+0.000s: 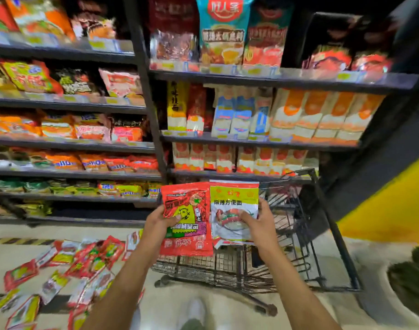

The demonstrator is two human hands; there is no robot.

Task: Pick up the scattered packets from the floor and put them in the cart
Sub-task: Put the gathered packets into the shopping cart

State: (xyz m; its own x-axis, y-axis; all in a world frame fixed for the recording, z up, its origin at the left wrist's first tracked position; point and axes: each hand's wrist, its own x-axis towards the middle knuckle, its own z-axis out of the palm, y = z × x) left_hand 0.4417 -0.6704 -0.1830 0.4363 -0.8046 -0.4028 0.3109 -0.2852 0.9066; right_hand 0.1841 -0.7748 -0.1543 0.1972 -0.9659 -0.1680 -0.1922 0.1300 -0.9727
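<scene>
Scattered red-and-yellow foil packets (84,260) lie on the pale beige floor (13,253). A black wire cart (263,265) stands just beside them.

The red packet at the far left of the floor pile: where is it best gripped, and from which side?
The red packet lies flat and thin on the floor, so come from above and pinch its left edge, probably; bare floor borders that side, letting fingers slide under.

yellow-and-white plastic noodle packet (234,208): black "麻辣方便面" | tall teal plastic bag (224,44) on top shelf (287,79): white "好人家" on red badge, lower line blurred | red printed plastic packet (192,241): print upside down, unreadable
</scene>
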